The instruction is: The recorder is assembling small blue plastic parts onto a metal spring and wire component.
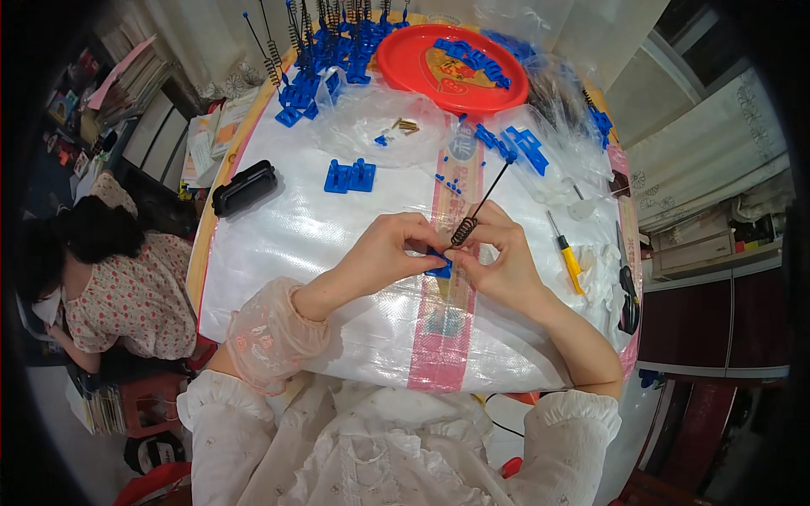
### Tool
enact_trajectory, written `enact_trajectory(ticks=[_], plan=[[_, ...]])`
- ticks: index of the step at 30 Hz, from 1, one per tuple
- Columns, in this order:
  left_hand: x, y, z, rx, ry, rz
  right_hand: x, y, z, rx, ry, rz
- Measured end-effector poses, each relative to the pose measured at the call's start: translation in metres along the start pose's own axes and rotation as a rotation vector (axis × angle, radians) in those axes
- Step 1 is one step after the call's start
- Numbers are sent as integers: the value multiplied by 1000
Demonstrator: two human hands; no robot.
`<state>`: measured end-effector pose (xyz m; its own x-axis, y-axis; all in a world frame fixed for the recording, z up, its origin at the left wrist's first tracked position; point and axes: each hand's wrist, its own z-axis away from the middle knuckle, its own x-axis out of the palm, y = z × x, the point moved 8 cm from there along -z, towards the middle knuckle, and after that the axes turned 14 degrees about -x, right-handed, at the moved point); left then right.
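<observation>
My left hand (pixel 390 250) is closed, thumb and fingers pinching a small blue plastic base (pixel 440 268) above the sheet. Close against it, my right hand (pixel 509 263) pinches the lower end of a black coil spring with a thin rod (pixel 464 230). That rod leans up to the right and ends in a blue tip (pixel 510 158). My fingers partly hide where spring and base meet. Ahead of my left hand lie two blue plastic bases (pixel 349 176) side by side. Tiny blue pieces (pixel 450 183) are scattered beyond my hands.
A red plate (pixel 405 63) holds blue parts at the back. Left of it stand several spring-and-base assemblies (pixel 337 42). A black case (pixel 245 188) lies on the left; a yellow-handled screwdriver (pixel 569 264) and black-handled scissors (pixel 629 299) lie on the right. Another person (pixel 126 287) sits at left.
</observation>
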<state>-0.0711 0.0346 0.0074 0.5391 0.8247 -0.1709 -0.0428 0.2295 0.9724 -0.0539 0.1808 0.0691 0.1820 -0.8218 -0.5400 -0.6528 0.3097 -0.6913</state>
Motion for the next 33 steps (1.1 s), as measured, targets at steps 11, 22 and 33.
enact_trajectory(ticks=[11,22,33], plan=[[-2,3,0,32,25,-47,1,2,0,6,-7,-6],[-2,-1,-1,75,24,19,0,0,-2,17,-3,-3],[-1,0,-1,51,20,-12,0,0,-1,-24,-3,19]])
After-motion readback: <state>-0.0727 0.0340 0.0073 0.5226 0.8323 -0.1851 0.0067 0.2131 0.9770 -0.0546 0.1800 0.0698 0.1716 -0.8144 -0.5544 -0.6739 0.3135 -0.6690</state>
